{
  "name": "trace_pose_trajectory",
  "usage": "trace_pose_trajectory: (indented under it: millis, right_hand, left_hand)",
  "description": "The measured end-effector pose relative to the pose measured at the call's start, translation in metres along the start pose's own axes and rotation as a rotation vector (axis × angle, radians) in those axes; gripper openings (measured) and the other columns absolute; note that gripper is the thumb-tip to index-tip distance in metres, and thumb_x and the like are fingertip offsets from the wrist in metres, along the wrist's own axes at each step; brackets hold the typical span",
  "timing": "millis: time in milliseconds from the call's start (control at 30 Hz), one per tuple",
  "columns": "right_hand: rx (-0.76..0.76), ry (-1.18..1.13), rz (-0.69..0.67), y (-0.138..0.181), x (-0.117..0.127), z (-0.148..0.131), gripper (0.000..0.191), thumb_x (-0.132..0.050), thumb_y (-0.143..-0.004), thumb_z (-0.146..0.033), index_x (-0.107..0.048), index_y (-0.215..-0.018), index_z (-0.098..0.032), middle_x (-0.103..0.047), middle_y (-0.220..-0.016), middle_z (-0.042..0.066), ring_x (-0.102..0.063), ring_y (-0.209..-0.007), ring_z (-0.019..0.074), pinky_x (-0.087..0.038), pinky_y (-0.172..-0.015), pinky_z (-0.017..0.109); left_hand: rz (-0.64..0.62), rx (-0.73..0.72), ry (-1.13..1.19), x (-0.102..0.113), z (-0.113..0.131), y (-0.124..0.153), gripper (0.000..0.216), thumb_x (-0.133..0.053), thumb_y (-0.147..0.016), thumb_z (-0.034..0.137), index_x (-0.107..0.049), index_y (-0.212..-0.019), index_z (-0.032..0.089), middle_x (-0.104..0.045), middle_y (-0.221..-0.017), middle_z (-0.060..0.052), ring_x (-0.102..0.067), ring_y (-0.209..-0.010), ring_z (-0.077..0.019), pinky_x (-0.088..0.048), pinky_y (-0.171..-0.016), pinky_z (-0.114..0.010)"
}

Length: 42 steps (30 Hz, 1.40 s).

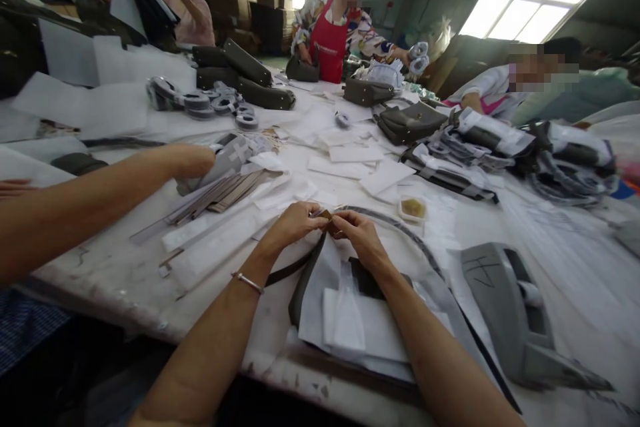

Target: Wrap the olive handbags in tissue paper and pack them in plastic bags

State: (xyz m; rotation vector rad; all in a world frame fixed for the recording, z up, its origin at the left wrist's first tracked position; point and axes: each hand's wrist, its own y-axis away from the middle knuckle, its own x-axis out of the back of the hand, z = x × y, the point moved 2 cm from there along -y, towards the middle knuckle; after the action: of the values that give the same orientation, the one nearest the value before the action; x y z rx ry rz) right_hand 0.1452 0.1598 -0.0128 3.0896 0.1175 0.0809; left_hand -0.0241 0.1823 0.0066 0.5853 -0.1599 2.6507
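Observation:
My left hand and my right hand meet above a dark olive bag lying on the white table. Both pinch a small brown strap end with a metal fitting between fingertips. White tissue paper covers most of the bag. A dark strap curves from my hands off to the right. A silver bangle circles my left wrist.
A co-worker's arm reaches in from the left toward a pile of grey straps. A grey moulded tool lies at right, a small dish beyond my hands. Finished bags, tape rolls and other people fill the far side.

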Motion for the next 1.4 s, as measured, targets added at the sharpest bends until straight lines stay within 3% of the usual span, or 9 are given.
trace_pose_trajectory:
  millis: [267,433,633,733,833,967,1067,1300,1400]
  right_hand:
    - [0.1,0.289,0.021,-0.002,0.001,0.002,0.023,-0.064,-0.075,-0.039,-0.074,-0.081,-0.019,-0.07,-0.086,0.004,-0.061,-0.081,0.0187,-0.048,-0.073,0.031]
    - [0.121,0.336,-0.016,-0.002,0.002,0.006,0.029,-0.06,-0.076,-0.031,-0.074,-0.1,-0.022,-0.071,-0.101,0.005,-0.061,-0.08,0.0163,-0.049,-0.074,0.031]
    - [0.271,0.503,-0.119,-0.002,-0.005,0.008,0.017,-0.061,-0.083,-0.027,-0.078,-0.085,-0.023,-0.068,-0.116,0.007,-0.061,-0.106,0.0198,-0.048,-0.088,0.034]
    - [0.268,0.574,-0.108,-0.001,-0.005,0.006,0.016,-0.062,-0.084,-0.024,-0.078,-0.082,-0.023,-0.07,-0.11,0.007,-0.063,-0.105,0.0197,-0.046,-0.095,0.036]
    - [0.261,0.581,-0.118,0.0,-0.004,0.003,0.015,-0.063,-0.084,-0.023,-0.078,-0.083,-0.022,-0.071,-0.108,0.008,-0.063,-0.105,0.0201,-0.046,-0.095,0.035]
    - [0.276,0.541,-0.111,-0.001,-0.004,0.003,0.014,-0.064,-0.084,-0.022,-0.078,-0.085,-0.022,-0.071,-0.107,0.007,-0.064,-0.102,0.0192,-0.047,-0.094,0.035]
    - [0.281,0.525,-0.103,-0.001,-0.004,0.004,0.013,-0.065,-0.083,-0.022,-0.077,-0.085,-0.021,-0.071,-0.107,0.007,-0.064,-0.103,0.0192,-0.046,-0.095,0.035]
    - [0.275,0.495,-0.101,0.001,-0.002,0.002,0.013,-0.064,-0.084,-0.021,-0.076,-0.086,-0.02,-0.071,-0.107,0.008,-0.064,-0.103,0.0191,-0.045,-0.097,0.036]
    - [0.279,0.481,-0.098,0.0,-0.002,0.002,0.012,-0.064,-0.083,-0.021,-0.076,-0.084,-0.02,-0.071,-0.106,0.008,-0.064,-0.102,0.0197,-0.045,-0.096,0.036]
  left_hand:
    - [0.024,-0.04,0.097,0.025,-0.004,0.003,0.021,-0.063,-0.076,0.035,-0.06,-0.072,0.015,-0.052,-0.066,0.003,-0.046,-0.061,-0.0105,-0.034,-0.057,-0.023]
    - [0.118,-0.045,0.384,0.041,-0.005,0.009,0.022,-0.065,-0.074,0.034,-0.053,-0.077,0.015,-0.057,-0.073,0.0,-0.053,-0.067,-0.0121,-0.041,-0.065,-0.024]
    - [-0.365,0.027,0.487,0.022,0.004,0.018,0.032,-0.074,-0.07,0.039,-0.052,-0.076,0.016,-0.059,-0.067,0.001,-0.058,-0.062,-0.013,-0.045,-0.061,-0.025]
    - [-0.451,0.065,0.44,0.025,0.006,0.022,0.036,-0.073,-0.072,0.046,-0.053,-0.078,0.017,-0.067,-0.074,-0.005,-0.063,-0.064,-0.0159,-0.047,-0.06,-0.026]
    - [-0.316,0.094,0.301,0.038,0.001,0.021,0.037,-0.064,-0.079,0.052,-0.059,-0.09,0.017,-0.071,-0.087,-0.008,-0.066,-0.07,-0.0184,-0.048,-0.062,-0.027]
    - [-0.04,0.188,-0.327,0.049,-0.014,0.016,0.034,-0.072,-0.067,0.041,-0.068,-0.092,0.019,-0.069,-0.091,-0.007,-0.063,-0.078,-0.0224,-0.04,-0.064,-0.027]
    - [-0.009,0.245,-0.672,0.046,-0.021,0.014,0.033,-0.072,-0.062,0.035,-0.069,-0.093,0.022,-0.066,-0.105,-0.007,-0.061,-0.081,-0.0232,-0.033,-0.064,-0.029]
    - [-0.059,0.32,-0.744,0.049,-0.024,0.014,0.023,-0.071,-0.063,0.036,-0.059,-0.076,0.022,-0.062,-0.072,0.0,-0.056,-0.068,-0.0189,-0.028,-0.058,-0.027]
    - [0.093,0.337,-0.767,0.052,-0.02,0.012,0.02,-0.066,-0.075,0.039,-0.056,-0.076,0.022,-0.064,-0.073,-0.001,-0.059,-0.071,-0.0198,-0.03,-0.058,-0.027]
